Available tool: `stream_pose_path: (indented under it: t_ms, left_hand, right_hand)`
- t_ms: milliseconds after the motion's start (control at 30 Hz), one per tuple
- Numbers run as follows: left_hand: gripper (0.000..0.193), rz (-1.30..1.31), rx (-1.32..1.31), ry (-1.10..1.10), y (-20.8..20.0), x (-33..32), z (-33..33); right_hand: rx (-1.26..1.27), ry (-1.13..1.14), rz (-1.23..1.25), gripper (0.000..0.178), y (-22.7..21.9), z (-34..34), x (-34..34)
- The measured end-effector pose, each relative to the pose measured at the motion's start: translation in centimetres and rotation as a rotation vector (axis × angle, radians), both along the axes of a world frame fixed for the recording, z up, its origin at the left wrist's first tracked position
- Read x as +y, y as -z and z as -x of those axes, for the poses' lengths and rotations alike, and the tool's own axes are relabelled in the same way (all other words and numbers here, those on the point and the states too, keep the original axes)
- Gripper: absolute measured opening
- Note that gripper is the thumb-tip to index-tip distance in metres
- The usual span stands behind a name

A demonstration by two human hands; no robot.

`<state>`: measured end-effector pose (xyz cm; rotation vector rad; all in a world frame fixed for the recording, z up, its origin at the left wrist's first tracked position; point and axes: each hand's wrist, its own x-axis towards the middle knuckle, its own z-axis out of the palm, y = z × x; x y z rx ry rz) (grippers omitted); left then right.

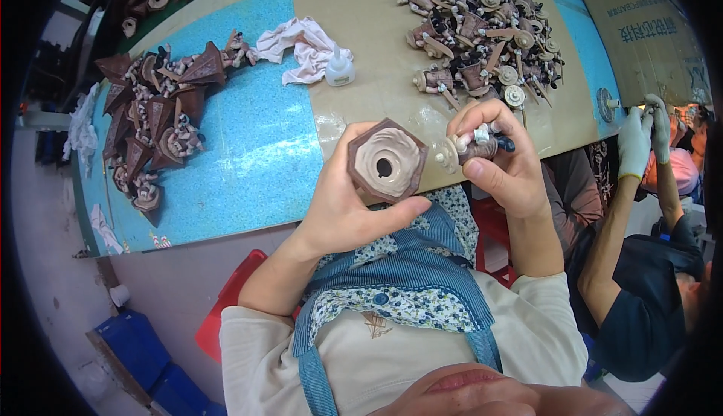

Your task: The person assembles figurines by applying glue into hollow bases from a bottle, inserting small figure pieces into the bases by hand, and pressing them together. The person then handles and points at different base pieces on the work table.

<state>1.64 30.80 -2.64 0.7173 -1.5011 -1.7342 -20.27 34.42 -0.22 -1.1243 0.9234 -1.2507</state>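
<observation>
In front of my body, my left hand (335, 198) grips a brown hexagonal base (399, 134). Its cream-coloured hollow faces up, with a dark hole at the centre. Just to the right, my right hand (508, 164) pinches a small painted figurine (480, 145) lying on its side. The figurine's round cream disc end (446, 156) points toward the base, and a narrow gap separates the two. Part of the figurine is hidden behind my fingers.
Many similar figurines (482, 36) are heaped at the far right. Brown pointed pieces with figures (154, 126) lie piled at the left. A crumpled cloth (301, 47) and a small squeeze bottle (340, 68) stand between. A cardboard box (644, 32) and a gloved co-worker's hand (635, 141) are at right.
</observation>
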Motion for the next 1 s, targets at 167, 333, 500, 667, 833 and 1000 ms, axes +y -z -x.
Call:
stream_pose_path:
  t_ms: [167,333,500,667,833,1000]
  left_hand:
    - [0.068,0.129,-0.081,-0.002,0.6,0.1,0.8]
    - [0.064,0.139,-0.098,0.009,0.6,0.2,0.8]
    - [0.064,0.243,-0.134,-0.03,0.4,0.3,0.4]
    - [0.064,0.233,-0.179,-0.026,0.3,0.4,-0.1]
    - [0.065,0.177,-0.114,0.054,0.8,0.3,-0.5]
    - [0.068,0.177,0.005,0.049,1.7,0.5,0.0]
  right_hand:
    - [0.505,-0.05,0.29,0.031,-1.6,-0.6,-0.4]
    - [0.94,-0.165,0.612,0.035,-3.6,-2.0,-1.7]
    - [1.133,-0.237,0.687,0.041,-5.0,-3.6,-1.9]
    - [1.184,-0.349,0.7,0.036,-5.3,-4.3,-2.2]
    - [1.004,-0.37,0.653,0.033,-4.4,-4.8,-2.5]
    - [0.906,-0.378,0.643,0.033,-4.0,-4.5,-2.4]
